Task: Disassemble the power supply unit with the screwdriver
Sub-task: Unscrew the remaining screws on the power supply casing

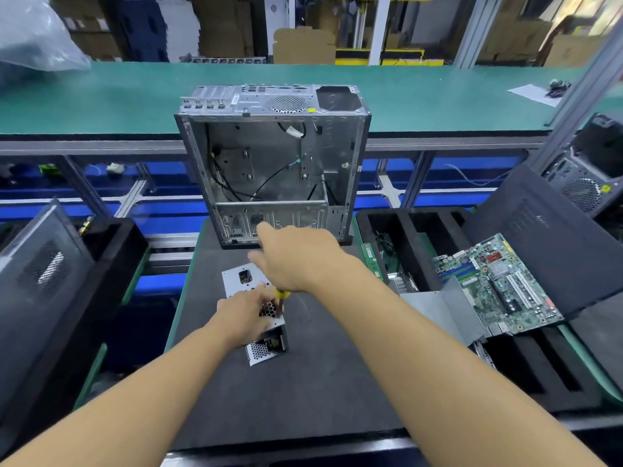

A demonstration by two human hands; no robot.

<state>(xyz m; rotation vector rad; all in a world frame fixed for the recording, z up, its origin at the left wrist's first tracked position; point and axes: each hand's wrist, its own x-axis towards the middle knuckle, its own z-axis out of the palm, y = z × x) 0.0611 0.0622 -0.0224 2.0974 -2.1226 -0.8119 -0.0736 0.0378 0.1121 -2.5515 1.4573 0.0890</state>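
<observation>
Green workbench, stacked cardboard boxes

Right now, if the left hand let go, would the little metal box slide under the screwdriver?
Probably it could shift: the left hand holds the metal box while the screwdriver touches it. It looks stiff, being perforated sheet metal, and unlikely to roll.

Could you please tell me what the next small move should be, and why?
Probably turn the screwdriver in place: the right hand grips it, tip down on the power supply unit, which the left hand holds on the mat.
</observation>
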